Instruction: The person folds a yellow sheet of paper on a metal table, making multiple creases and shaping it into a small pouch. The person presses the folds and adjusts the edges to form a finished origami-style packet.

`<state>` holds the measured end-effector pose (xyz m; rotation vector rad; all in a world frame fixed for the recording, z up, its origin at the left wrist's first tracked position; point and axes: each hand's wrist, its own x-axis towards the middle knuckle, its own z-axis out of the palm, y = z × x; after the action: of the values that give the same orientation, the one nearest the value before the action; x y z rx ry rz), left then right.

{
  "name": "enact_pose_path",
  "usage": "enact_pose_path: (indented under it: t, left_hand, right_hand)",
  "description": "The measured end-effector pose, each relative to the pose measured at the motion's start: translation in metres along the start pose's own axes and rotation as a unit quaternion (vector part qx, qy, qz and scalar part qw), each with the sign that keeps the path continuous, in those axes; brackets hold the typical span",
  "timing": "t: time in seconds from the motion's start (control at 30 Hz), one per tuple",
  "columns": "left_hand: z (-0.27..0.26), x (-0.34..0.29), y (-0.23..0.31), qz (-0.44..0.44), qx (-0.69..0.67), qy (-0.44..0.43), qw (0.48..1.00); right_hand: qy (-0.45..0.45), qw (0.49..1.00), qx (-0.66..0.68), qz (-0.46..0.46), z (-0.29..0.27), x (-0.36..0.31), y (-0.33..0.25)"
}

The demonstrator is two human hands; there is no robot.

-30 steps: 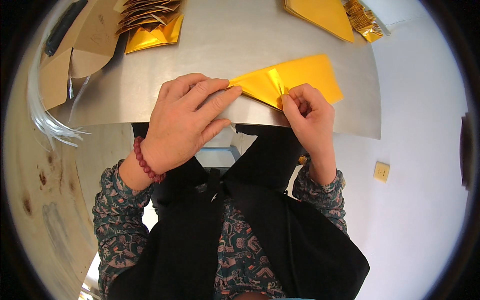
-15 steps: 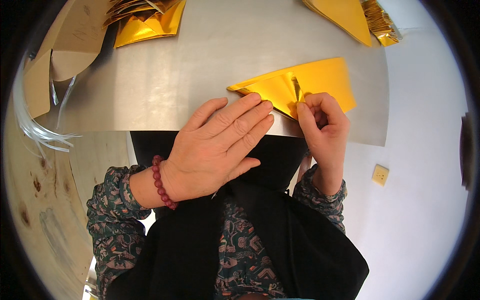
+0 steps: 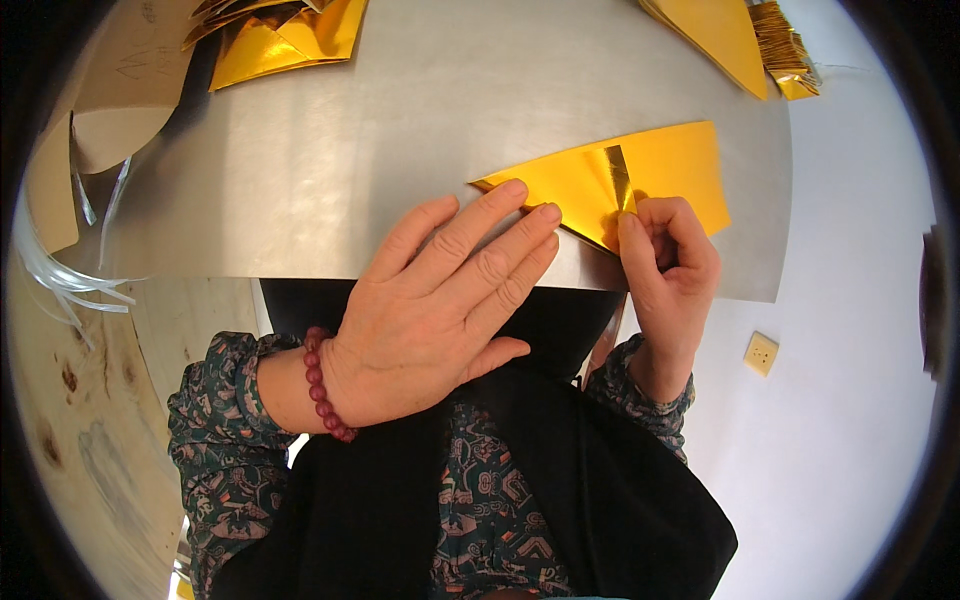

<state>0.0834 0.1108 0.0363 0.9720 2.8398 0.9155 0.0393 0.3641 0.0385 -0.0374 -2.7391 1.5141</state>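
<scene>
A sheet of shiny gold foil paper (image 3: 675, 165) lies near the front edge of the metal table, its left part folded to a point. My left hand (image 3: 450, 255) is spread flat, with its fingertips resting on the lower left edge of the fold. Thumb and fingers of my right hand (image 3: 672, 240) pinch the paper at the lower end of a narrow, dark-reflecting crease (image 3: 621, 178). The curled fingers partly hide what lies under them.
Folded gold paper pieces (image 3: 290, 45) are piled at the far left beside a brown cardboard flap (image 3: 135, 80). Clear plastic strands (image 3: 60, 275) hang off the left side. More gold sheets (image 3: 715, 40) and a pleated gold bundle (image 3: 785, 50) lie far right.
Both hands and the gold paper appear slightly further right in the picture; the table and piles have shifted too. The narrow crease looks more upright and flatter. The right hand keeps its pinch.
</scene>
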Motion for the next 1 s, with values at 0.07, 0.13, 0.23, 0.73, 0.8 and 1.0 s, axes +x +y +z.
enact_pose_path:
  t: [0.07,0.13,0.23,0.73,0.8,1.0]
  left_hand:
    - [-0.001,0.001,0.0,-0.001,0.0,-0.004,1.0]
    - [-0.002,0.0,0.001,-0.002,-0.003,-0.006,1.0]
    - [-0.002,0.0,0.002,-0.008,-0.004,-0.001,1.0]
    - [-0.004,-0.005,0.002,-0.017,0.003,-0.001,1.0]
    - [-0.007,-0.006,0.004,-0.024,0.01,-0.015,1.0]
    - [-0.011,-0.003,0.01,-0.026,0.017,-0.033,0.999]
  right_hand:
    - [0.0,1.0,0.0,-0.006,0.0,0.001,0.0]
    - [0.001,1.0,0.001,-0.007,0.0,0.0,-0.001]
    - [0.002,1.0,0.007,0.005,0.0,0.0,-0.004]
    - [0.014,1.0,0.005,0.007,0.007,-0.003,-0.013]
    - [0.017,1.0,0.009,0.01,0.008,-0.003,-0.013]
    - [0.035,0.999,-0.005,-0.001,0.006,-0.005,-0.012]
